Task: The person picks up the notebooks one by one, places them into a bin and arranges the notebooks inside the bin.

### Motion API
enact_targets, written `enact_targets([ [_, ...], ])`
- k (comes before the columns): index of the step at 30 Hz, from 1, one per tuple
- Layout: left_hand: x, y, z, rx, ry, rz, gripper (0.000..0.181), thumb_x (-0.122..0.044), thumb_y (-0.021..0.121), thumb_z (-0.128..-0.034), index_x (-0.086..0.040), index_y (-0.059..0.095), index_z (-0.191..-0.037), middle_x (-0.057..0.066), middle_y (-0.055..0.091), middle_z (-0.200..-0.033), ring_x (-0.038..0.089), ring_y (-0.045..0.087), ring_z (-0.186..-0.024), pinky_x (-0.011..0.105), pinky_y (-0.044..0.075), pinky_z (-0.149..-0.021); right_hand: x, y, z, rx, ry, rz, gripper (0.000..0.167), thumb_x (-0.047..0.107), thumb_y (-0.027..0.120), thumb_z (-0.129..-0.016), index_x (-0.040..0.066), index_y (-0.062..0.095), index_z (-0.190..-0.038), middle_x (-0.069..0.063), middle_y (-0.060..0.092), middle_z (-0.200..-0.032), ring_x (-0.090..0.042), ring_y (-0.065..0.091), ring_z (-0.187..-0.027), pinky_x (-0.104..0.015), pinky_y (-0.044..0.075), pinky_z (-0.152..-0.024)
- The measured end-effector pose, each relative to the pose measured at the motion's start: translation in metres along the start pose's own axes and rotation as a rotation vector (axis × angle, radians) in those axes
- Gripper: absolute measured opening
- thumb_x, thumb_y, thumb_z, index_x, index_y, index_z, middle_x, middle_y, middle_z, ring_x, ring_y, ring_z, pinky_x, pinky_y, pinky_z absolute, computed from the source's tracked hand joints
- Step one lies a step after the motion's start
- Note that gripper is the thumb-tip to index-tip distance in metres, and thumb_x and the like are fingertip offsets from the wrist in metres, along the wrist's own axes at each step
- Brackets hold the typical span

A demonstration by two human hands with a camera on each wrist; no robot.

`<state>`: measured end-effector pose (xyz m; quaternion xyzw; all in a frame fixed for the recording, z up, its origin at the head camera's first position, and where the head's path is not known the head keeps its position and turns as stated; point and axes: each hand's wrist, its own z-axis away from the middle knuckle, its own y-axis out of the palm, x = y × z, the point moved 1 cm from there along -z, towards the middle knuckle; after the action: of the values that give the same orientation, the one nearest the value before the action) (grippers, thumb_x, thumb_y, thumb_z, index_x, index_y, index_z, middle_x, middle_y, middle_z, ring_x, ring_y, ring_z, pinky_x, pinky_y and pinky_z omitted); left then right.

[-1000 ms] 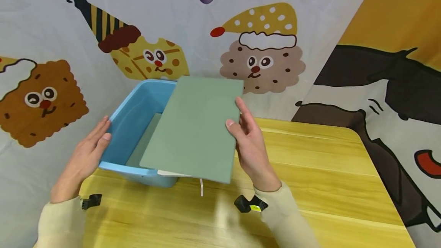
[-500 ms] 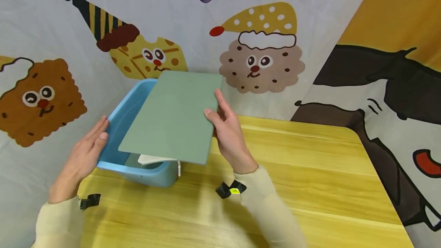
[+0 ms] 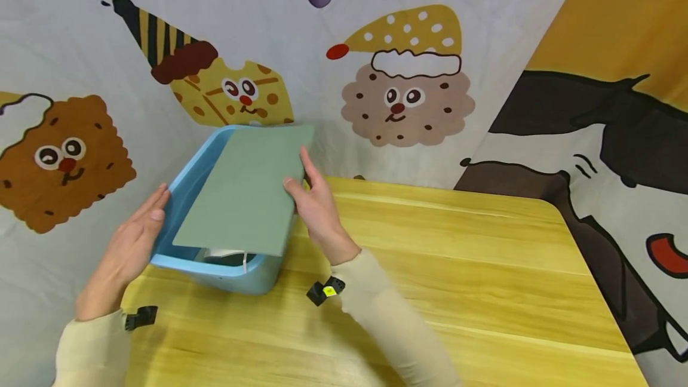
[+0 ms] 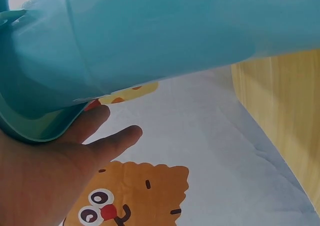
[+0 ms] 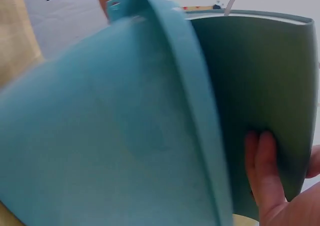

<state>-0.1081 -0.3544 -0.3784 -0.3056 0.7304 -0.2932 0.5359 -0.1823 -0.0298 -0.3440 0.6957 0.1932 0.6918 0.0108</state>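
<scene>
A green notebook (image 3: 242, 190) with a pale ribbon marker (image 3: 245, 263) is held over the blue plastic bin (image 3: 215, 267), tilted, its far and near ends over the rim. My right hand (image 3: 319, 214) grips its right edge, thumb on top and fingers underneath. The right wrist view shows those fingers (image 5: 267, 171) against the lower cover, beside the bin's wall. My left hand (image 3: 129, 240) rests along the bin's left rim with its fingers straight; in the left wrist view two fingers (image 4: 117, 143) stick out past the rim. Most of the bin's inside is hidden under the notebook.
The bin stands on a yellow wood-grain table (image 3: 457, 273), near its left end. Behind it hangs a pale cloth (image 3: 317, 76) printed with cartoon biscuits and cheese. Each wrist carries a small black camera mount (image 3: 325, 290).
My right hand has carried the notebook leftward, from the bin's right side to over its opening, and lowered it slightly. The ribbon now hangs at the bin's near rim. My left hand has stayed put.
</scene>
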Motion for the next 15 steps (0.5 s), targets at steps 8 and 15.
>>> enact_targets([
  [8,-0.005,-0.001,0.000,0.014,-0.022,-0.039,0.056,-0.030,0.022,-0.1157,-0.002,0.021,-0.164,0.013,0.011,-0.173,0.052,0.012,-0.154,0.067,0.003,-0.122,-0.015,0.019,-0.009,-0.018,-0.035,0.232,0.071,0.013,0.055,-0.104,0.024,0.023,-0.166,0.008,0.021,-0.170,-0.007,0.050,-0.129,-0.031,0.046,-0.102],
  [15,-0.007,-0.003,-0.001,0.026,-0.030,-0.050,0.057,-0.032,0.022,-0.1157,-0.003,0.020,-0.164,0.012,0.010,-0.173,0.049,0.011,-0.155,0.067,0.004,-0.121,-0.015,0.030,-0.012,0.047,-0.057,0.308,0.072,0.014,0.056,-0.104,0.022,0.021,-0.167,-0.004,0.038,-0.164,-0.008,0.062,-0.101,-0.025,0.051,-0.084],
])
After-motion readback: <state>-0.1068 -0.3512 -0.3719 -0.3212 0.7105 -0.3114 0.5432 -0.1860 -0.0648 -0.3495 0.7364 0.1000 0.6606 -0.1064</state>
